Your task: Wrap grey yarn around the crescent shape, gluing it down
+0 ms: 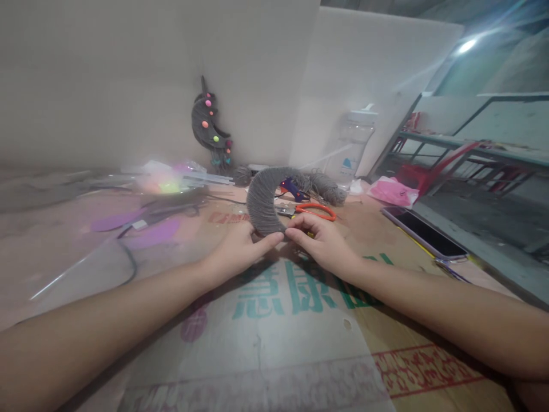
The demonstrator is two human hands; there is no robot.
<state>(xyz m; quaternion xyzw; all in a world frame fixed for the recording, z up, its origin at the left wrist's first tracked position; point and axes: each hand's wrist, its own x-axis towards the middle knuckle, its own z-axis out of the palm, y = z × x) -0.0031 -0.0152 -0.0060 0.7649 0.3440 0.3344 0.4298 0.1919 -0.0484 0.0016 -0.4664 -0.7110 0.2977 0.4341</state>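
Observation:
A crescent-shaped form wrapped in grey yarn (pixel 262 200) stands on its lower tip on the cardboard sheet (pixel 274 320) that covers the table. My left hand (pixel 240 246) pinches that lower end from the left, thumb and fingers closed on it. From the right, my right hand (pixel 319 240) grips the same end with curled fingers. A loose bundle of grey yarn (pixel 326 187) lies just behind the crescent.
Orange-handled scissors (pixel 315 210) and a blue glue gun (pixel 294 189) lie behind my hands. A phone (pixel 424 233) rests at the right. A finished grey crescent with coloured pompoms (pixel 209 129) leans on the wall. A plastic bottle (pixel 354 146), a pink bag (pixel 392 191), and glue sticks with cables (pixel 171 189) are also about.

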